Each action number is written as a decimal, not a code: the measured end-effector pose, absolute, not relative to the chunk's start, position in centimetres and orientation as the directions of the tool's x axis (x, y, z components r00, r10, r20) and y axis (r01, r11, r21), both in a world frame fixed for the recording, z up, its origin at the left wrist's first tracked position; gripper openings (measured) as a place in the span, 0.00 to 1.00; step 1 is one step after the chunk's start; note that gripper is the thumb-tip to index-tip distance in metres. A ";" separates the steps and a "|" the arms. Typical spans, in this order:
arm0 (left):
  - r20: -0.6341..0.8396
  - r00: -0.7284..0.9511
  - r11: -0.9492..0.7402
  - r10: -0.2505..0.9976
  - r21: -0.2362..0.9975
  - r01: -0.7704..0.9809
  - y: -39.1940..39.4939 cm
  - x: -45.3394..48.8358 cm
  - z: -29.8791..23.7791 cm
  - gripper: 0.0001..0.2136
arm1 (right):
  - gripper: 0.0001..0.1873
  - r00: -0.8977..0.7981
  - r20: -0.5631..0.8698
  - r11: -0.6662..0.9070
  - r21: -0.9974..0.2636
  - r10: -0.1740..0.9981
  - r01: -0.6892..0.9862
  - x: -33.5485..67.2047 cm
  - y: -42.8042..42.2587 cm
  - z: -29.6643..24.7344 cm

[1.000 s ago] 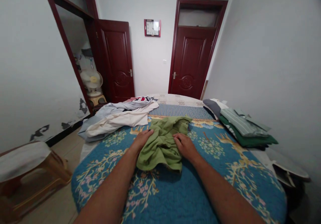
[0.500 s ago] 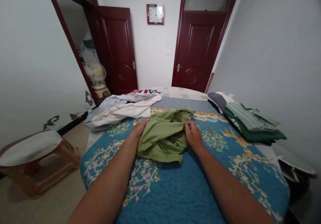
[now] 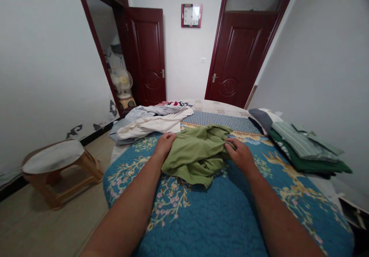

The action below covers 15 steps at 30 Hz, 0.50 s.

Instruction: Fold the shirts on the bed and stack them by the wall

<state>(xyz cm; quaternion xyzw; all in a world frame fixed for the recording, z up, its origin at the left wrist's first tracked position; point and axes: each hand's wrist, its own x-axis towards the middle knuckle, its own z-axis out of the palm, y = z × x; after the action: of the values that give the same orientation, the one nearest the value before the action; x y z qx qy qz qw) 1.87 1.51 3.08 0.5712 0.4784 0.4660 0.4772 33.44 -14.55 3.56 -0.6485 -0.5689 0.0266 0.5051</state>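
Note:
A crumpled olive-green garment (image 3: 196, 151), its exact kind unclear, lies in the middle of the blue floral quilt (image 3: 207, 218). My left hand (image 3: 166, 143) pinches its upper left edge between thumb and fingers. On the other side, my right hand (image 3: 238, 152) grips the garment's right edge, fingers closed on the cloth. Between the hands the fabric is bunched in folds, and its lower hem rests on the quilt.
Behind and left lies a loose heap of white and grey clothes (image 3: 152, 122). Folded green clothes (image 3: 308, 145) are stacked at the right edge. A stool (image 3: 54, 157) stands on the floor at left. Two dark red doors (image 3: 147, 49) and a wall clock (image 3: 191, 15) are beyond.
My right hand has shifted outward to the right with the garment's edge, spreading the cloth a little wider. The camera view has turned slightly left.

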 end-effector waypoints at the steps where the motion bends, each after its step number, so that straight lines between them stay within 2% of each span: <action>1: 0.192 0.089 -0.207 0.977 0.958 0.198 1.1 1.8 3.6 0.11 | 0.18 0.339 0.507 0.158 -0.707 0.792 0.689 33.7 -14.5 3.6; 3: 0.409 0.169 -0.442 0.897 0.845 0.302 -0.2 2.2 4.4 0.13 | 0.18 0.392 0.428 0.150 -0.807 0.814 0.571 33.6 -14.3 3.8; 5: 0.551 0.339 -0.644 0.763 0.690 0.329 -2.0 3.3 4.8 0.17 | 0.18 0.447 0.314 0.165 -0.925 0.838 0.342 32.9 -14.2 4.1; 8: 0.582 0.555 -0.803 0.594 0.469 0.367 -4.7 5.4 4.4 0.29 | 0.19 0.355 0.172 0.194 -0.981 0.919 -0.027 30.6 -14.5 4.7; 9: 0.555 0.602 -0.817 0.575 0.435 0.379 -5.3 6.0 4.1 0.29 | 0.19 0.310 0.153 0.196 -0.974 0.938 -0.111 29.7 -14.7 4.8; 10: 0.521 0.628 -0.814 0.578 0.431 0.390 -5.7 6.4 3.8 0.25 | 0.19 0.267 0.142 0.193 -0.966 0.953 -0.175 29.0 -15.0 5.0; 12: 0.471 0.622 -0.769 0.626 0.503 0.394 -5.9 6.8 3.5 0.15 | 0.20 0.192 0.129 0.177 -0.951 0.973 -0.253 27.8 -15.4 5.3; 15: 0.418 0.524 -0.595 0.742 0.771 0.228 -5.0 6.5 3.8 0.14 | 0.24 0.134 0.144 0.178 -0.939 0.980 -0.295 27.5 -15.3 5.1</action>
<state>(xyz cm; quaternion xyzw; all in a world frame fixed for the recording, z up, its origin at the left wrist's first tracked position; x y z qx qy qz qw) 6.46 -5.01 3.78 0.8062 0.3008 0.3841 0.3347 27.53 -15.28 5.09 -0.4009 -0.4276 0.5001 0.6374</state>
